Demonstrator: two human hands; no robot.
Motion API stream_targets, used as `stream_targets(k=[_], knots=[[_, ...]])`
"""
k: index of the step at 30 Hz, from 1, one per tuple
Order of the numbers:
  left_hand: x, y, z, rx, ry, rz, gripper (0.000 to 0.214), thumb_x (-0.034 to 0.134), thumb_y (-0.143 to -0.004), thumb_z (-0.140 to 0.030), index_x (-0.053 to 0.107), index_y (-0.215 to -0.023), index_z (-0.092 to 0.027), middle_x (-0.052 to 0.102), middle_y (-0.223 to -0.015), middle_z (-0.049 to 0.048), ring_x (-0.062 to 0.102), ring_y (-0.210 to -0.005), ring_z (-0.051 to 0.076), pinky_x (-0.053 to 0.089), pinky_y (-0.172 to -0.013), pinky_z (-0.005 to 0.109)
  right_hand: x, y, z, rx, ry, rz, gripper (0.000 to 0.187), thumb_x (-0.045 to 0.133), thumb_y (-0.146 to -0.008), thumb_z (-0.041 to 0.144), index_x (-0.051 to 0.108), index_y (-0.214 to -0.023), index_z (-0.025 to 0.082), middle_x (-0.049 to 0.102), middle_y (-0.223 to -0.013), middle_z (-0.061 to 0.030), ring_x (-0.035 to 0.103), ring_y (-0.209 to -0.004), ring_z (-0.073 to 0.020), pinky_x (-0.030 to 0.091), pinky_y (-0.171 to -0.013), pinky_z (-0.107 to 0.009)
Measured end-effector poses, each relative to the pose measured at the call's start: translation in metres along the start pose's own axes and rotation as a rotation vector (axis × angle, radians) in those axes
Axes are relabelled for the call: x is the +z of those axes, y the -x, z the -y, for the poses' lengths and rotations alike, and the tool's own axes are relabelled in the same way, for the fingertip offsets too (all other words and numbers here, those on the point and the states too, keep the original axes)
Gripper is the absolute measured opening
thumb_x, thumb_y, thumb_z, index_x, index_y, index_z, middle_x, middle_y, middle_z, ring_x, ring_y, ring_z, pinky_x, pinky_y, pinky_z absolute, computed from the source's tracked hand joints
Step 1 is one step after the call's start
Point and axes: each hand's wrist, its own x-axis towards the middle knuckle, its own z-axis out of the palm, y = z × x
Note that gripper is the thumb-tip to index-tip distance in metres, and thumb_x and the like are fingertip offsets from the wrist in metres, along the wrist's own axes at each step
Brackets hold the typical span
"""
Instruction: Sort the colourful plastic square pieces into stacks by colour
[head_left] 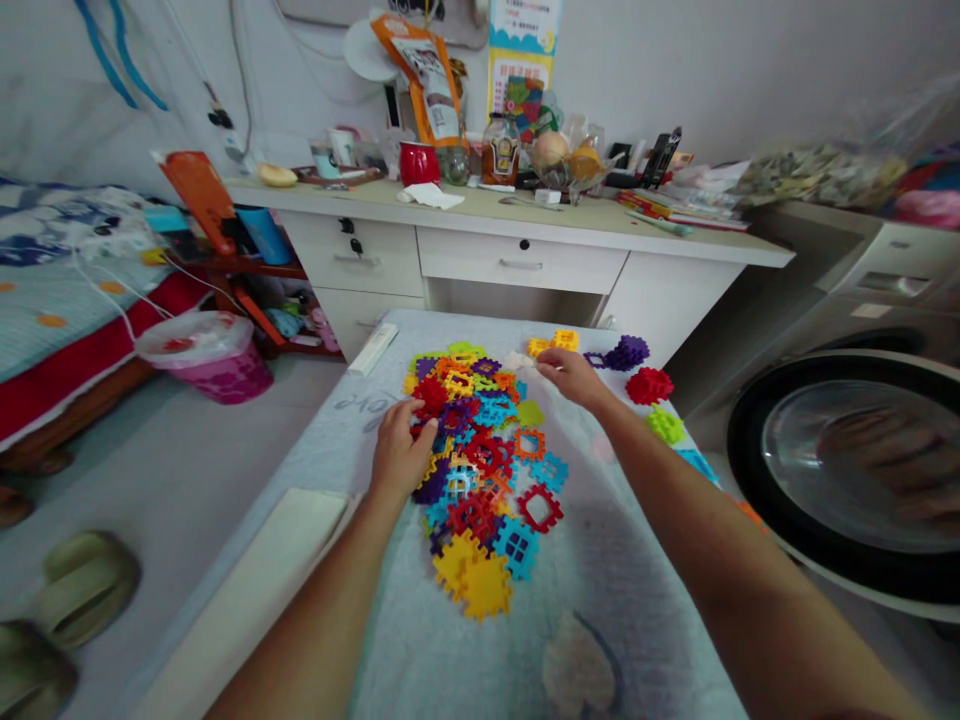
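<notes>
A heap of interlocking plastic tiles (pixel 487 455) lies along the middle of the cloth-covered table (pixel 622 590), mixing red, blue, yellow, purple, orange and green pieces, some with window-like frames. The left hand (pixel 397 455) is at the heap's left edge, thumb and fingers apart, right beside a red cluster (pixel 430 397); whether the fingertips touch it is unclear. The right hand (pixel 574 376) is at the far side, fingers bent downward, just on the near side of some yellow tiles (pixel 555 343); I cannot tell whether it holds anything.

Along the table's right side, from far to near, are a purple stack (pixel 628 352), a red stack (pixel 649 386), a green stack (pixel 665 425) and blue tiles (pixel 697 463), with orange tiles (pixel 748 513) partly hidden by the right forearm. At the near end of the heap, two solid yellow squares (pixel 484 587) overlap, close to a blue window tile (pixel 517 546). A red frame tile (pixel 539 508) lies at the heap's right edge.
</notes>
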Motion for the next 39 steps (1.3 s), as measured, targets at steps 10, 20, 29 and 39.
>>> stream_targets(k=[10,20,29,39], knots=[[0.001,0.001,-0.001,-0.028,0.005,0.053,0.041,0.052,-0.089,-0.045,0.06,-0.123,-0.022,0.058,-0.137,0.011,0.051,-0.133,0.026,0.038,-0.116,0.046,0.069,-0.029,0.039,0.042,-0.139,0.072,0.039,0.052,-0.094,0.029,0.063,-0.13,0.019,0.064,-0.135,-0.0103,0.059,-0.122,-0.0224,0.045,-0.106,-0.038],[-0.003,0.003,-0.006,0.053,0.018,0.227,0.052,0.054,-0.09,-0.05,0.057,-0.134,-0.023,0.058,-0.142,0.0113,0.052,-0.134,0.028,0.037,-0.116,0.05,0.055,0.008,0.045,-0.014,-0.068,0.169,0.031,0.061,-0.079,0.011,0.076,-0.104,0.022,0.075,-0.108,-0.0029,0.067,-0.1,-0.0202,0.052,-0.094,-0.035],[-0.005,0.004,-0.014,0.132,0.18,0.3,0.046,0.051,-0.092,-0.049,0.061,-0.129,-0.022,0.06,-0.139,0.0088,0.053,-0.132,0.023,0.039,-0.117,0.043,0.002,0.016,0.054,-0.028,0.024,0.316,0.031,0.061,-0.088,0.04,0.075,-0.077,0.016,0.071,-0.076,-0.0023,0.064,-0.075,-0.0167,0.048,-0.071,-0.026],[-0.007,-0.003,-0.004,0.046,0.08,-0.007,0.036,0.051,-0.092,-0.046,0.066,-0.113,-0.021,0.063,-0.125,0.0102,0.057,-0.124,0.025,0.041,-0.113,0.045,0.074,-0.08,0.092,0.138,0.315,0.267,0.062,0.06,-0.09,0.051,0.052,-0.146,0.025,0.048,-0.15,-0.0152,0.05,-0.133,-0.0341,0.042,-0.107,-0.048]])
